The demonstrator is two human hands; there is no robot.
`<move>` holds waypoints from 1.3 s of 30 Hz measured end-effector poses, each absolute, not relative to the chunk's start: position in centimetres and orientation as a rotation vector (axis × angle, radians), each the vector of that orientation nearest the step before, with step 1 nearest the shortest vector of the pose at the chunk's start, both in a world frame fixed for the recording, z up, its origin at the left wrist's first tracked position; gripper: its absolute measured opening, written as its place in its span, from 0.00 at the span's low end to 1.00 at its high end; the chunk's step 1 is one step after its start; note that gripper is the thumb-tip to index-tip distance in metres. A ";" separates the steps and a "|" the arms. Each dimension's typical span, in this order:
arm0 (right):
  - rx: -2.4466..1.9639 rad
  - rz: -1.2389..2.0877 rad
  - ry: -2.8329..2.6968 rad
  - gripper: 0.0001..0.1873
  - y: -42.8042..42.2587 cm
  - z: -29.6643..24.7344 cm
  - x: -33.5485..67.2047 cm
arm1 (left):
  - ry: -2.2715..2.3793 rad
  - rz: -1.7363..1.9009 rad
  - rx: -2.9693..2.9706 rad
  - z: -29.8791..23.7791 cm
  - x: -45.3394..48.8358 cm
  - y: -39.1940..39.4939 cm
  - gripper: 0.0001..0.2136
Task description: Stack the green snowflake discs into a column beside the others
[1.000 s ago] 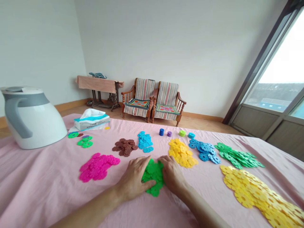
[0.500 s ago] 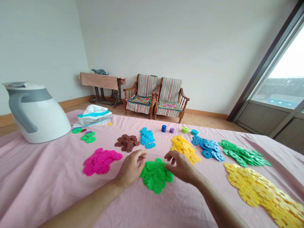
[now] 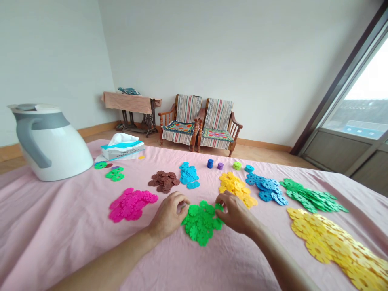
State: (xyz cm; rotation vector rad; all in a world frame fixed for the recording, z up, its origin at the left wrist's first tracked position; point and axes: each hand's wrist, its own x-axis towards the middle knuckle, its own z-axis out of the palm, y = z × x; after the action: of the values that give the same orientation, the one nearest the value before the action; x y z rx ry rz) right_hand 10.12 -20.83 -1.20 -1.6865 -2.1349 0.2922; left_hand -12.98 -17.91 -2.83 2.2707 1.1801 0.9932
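Pale walls rise behind a wrinkled pink cloth (image 3: pixel 54 230). The left hand (image 3: pixel 168 216) curls half closed, its fingertips (image 3: pixel 183 199) at the left edge of a loose pile of flat green plastic flower-shaped discs (image 3: pixel 201 224). The right hand (image 3: pixel 235 212) bends down onto the pile's upper right rim, fingers nearly closed; whether either grip has a disc, I cannot tell. These discs look light, thin and stiff, likely to slide over one another, so a pinch on an outer petal should work best. The left forearm (image 3: pixel 103 258) and right forearm (image 3: pixel 281 258) angle in from the lower corners. A magenta disc pile (image 3: pixel 132 205) lies just left of the left hand, and a yellow disc pile (image 3: pixel 238 189) lies just beyond the right.
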 end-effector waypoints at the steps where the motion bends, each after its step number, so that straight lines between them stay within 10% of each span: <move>1: -1.686 0.250 -2.148 0.05 -20.8 -1.2 10.2 | 1.177 1.002 2.256 -2.9 -13.0 -17.9 0.07; 39: -1.357 0.292 -2.220 0.11 -21.1 -1.8 9.0 | 1.165 0.991 2.245 -3.0 -13.1 -17.6 0.07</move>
State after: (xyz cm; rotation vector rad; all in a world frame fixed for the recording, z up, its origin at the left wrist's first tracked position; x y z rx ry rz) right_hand 8.95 -21.06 -1.81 -1.3568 -2.2197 0.2922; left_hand -13.07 -17.64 -3.04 2.2447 1.1647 0.9913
